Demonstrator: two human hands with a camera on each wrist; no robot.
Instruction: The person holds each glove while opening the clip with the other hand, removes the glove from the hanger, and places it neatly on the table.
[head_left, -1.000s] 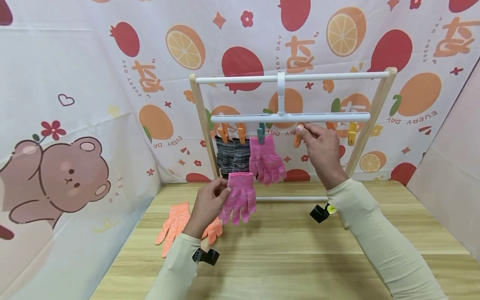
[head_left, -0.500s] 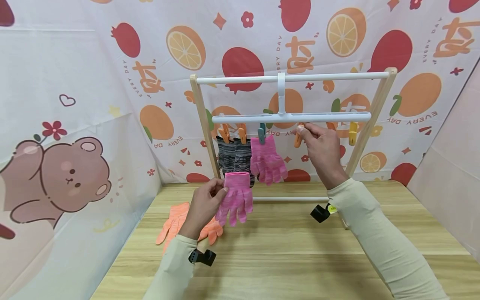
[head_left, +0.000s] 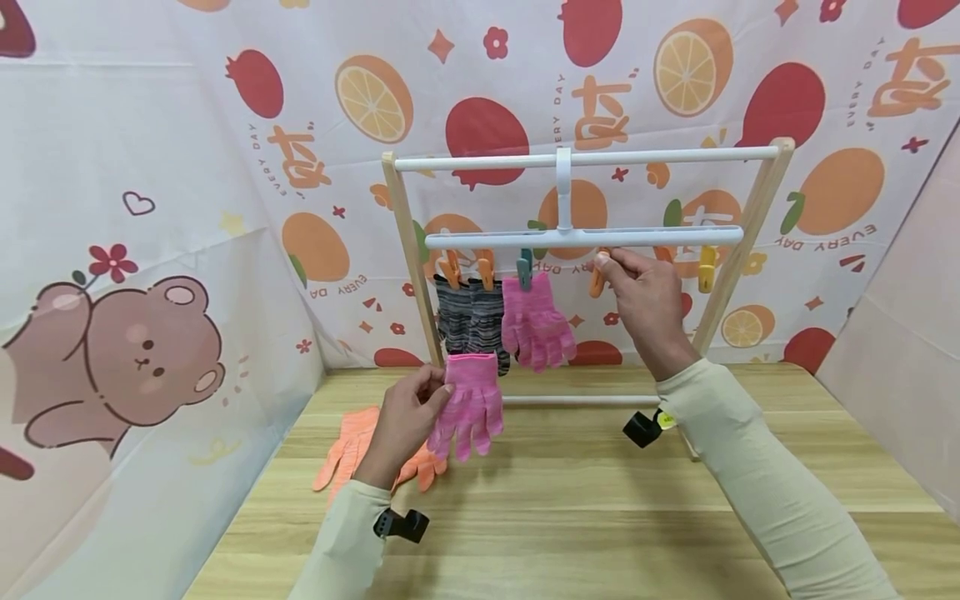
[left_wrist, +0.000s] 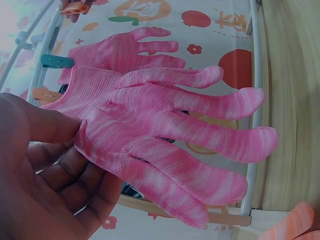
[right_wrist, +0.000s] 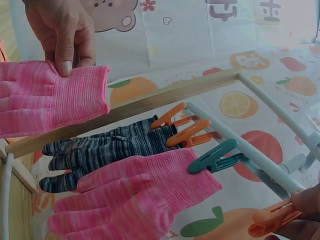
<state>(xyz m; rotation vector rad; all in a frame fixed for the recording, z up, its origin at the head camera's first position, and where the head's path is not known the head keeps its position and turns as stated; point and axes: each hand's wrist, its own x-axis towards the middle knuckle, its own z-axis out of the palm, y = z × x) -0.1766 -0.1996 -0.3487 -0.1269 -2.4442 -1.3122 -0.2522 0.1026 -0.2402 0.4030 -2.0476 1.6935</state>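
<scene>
My left hand [head_left: 406, 417] pinches a pink knit glove [head_left: 471, 408] by the side of its cuff; its fingers dangle downward in front of the rack. Up at the white hanger bar [head_left: 585, 237], my right hand [head_left: 647, 300] grips an orange clothespin [right_wrist: 272, 219] between thumb and fingers. Another pink glove [head_left: 537, 323] hangs from a teal clothespin [head_left: 524, 270]. To its left, dark grey striped gloves [right_wrist: 107, 150] hang from two orange clothespins [head_left: 486, 270], partly behind the held glove in the head view.
A wood-and-white rack [head_left: 480, 162] stands on the wooden table [head_left: 570, 517]. Coral gloves [head_left: 347, 446] lie at the left, partly behind my left forearm. A yellow clothespin [head_left: 707, 268] hangs at the bar's right end, and another orange one is mostly hidden behind my right hand.
My left hand has shifted slightly left and down with the pink glove, away from the hanging one. The right hand stays on the orange clothespin.
</scene>
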